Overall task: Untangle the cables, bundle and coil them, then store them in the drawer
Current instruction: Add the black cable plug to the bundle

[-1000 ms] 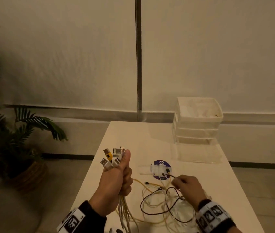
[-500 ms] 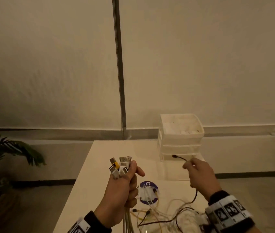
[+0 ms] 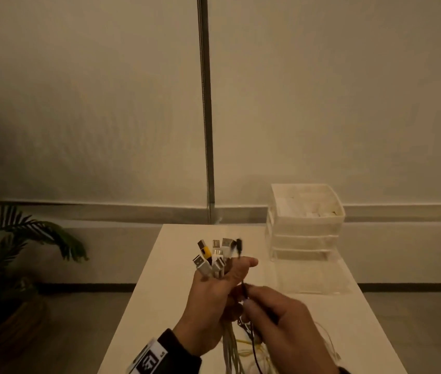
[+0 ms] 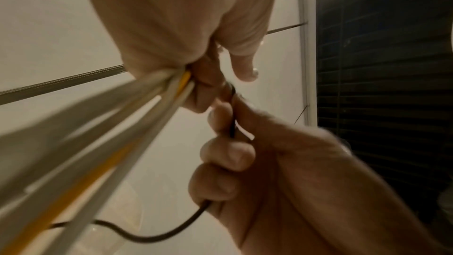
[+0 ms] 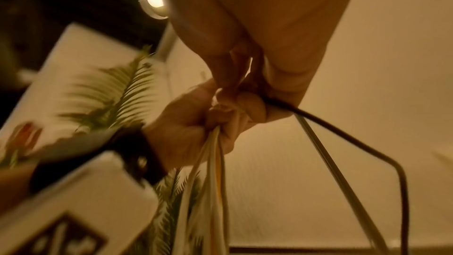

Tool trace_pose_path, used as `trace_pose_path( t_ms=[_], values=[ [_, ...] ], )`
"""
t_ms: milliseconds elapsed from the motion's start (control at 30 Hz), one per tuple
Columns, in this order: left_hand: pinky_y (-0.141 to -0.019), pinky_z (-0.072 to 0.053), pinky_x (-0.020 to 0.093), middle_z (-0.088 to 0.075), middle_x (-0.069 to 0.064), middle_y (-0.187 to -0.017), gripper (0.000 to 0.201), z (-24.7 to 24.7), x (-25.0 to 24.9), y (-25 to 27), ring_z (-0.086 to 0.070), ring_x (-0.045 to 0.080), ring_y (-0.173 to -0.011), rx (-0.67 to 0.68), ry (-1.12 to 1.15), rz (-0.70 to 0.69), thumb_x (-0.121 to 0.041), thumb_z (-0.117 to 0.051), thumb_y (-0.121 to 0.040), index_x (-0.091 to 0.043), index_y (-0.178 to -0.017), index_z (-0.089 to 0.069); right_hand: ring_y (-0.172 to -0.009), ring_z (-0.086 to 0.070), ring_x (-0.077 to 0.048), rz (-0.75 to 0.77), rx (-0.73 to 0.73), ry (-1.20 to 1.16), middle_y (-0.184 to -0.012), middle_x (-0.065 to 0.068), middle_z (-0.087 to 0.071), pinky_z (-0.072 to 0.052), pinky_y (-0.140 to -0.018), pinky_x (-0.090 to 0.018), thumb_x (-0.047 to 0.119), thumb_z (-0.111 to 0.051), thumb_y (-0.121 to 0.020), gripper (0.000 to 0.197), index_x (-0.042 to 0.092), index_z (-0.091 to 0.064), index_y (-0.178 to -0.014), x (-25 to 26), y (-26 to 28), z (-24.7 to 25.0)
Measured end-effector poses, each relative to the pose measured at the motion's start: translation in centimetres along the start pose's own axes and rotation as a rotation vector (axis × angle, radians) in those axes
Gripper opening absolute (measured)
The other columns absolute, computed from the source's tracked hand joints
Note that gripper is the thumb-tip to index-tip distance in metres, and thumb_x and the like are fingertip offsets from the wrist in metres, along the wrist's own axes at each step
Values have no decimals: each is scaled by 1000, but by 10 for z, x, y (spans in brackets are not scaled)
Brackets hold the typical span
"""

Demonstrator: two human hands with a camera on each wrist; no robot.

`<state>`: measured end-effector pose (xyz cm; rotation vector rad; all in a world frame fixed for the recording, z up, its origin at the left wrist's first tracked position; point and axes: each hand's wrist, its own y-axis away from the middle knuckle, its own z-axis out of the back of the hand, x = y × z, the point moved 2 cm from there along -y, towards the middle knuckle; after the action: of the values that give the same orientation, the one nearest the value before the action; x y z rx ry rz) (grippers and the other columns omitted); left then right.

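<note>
My left hand (image 3: 215, 298) grips a bunch of white and yellow cables (image 3: 230, 349) upright above the table, their USB plugs (image 3: 209, 256) fanned out above the fist. My right hand (image 3: 281, 319) is pressed up against it and pinches a thin black cable (image 4: 231, 123) between thumb and fingers. The black cable's plug (image 3: 238, 245) stands beside the other plugs. In the left wrist view the bunch of cables (image 4: 137, 119) streams out of the left fist, and the black cable loops below the right hand. The right wrist view shows the black cable (image 5: 343, 137) leaving the hands and bending down.
A white stacked drawer unit (image 3: 305, 220) stands at the back right of the pale table (image 3: 176, 279), with a clear open drawer (image 3: 313, 276) pulled out in front of it. A potted palm (image 3: 16, 260) stands on the floor at the left.
My right hand has brought the black cable's end from near the drawer unit across to my left hand, and its plug now stands among the others. The view has tilted upward.
</note>
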<state>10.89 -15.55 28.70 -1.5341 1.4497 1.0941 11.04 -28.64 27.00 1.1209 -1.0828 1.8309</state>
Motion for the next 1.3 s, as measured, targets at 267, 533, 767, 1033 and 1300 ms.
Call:
trace_pose_path(
  t_ms=[267,533,767,1033,1300],
  values=[
    [-45,-30,24,-39,7,-59,36,0,3,7,-34,15,-47,-198,-93,-50,-32,-58,-93,-18,-60,-57,-69,-62,6,308,-93,484,-79,18,-67,-46,-64,-7,36,-47,-90,47,39,-47,-137,-12,25,-20],
    [-37,-23,19,-22,-1,-55,49,48,-46,7,-23,8,-41,-123,213,-212,-46,-41,-96,-17,-57,-33,-64,-61,4,81,44,253,-76,19,-70,-49,-65,-18,76,-43,-80,36,50,-67,-87,-47,61,4],
    [-37,-14,18,-22,-8,-51,50,73,-90,22,-17,5,-39,-216,3,-447,-58,-42,-91,-22,-59,-29,-61,-52,2,14,230,361,-64,16,-59,-36,-59,-11,28,-52,-96,28,26,-58,-69,-64,17,33],
    [-41,-37,17,-56,-8,-54,20,52,-67,38,-50,1,-44,-28,-608,-401,-20,-60,-94,-18,-74,-59,-52,-35,-3,-119,120,202,-56,12,-41,-31,-55,-20,38,-44,-98,38,21,-44,-63,-77,6,29],
    [-50,-37,15,-63,-6,-66,10,3,-10,33,-46,2,-51,160,-698,-303,-20,-68,-89,-27,-82,-72,-61,-48,-13,47,213,303,-66,0,-54,-40,-59,-32,36,-45,-98,28,29,-56,-73,-27,-10,32]
  ],
)
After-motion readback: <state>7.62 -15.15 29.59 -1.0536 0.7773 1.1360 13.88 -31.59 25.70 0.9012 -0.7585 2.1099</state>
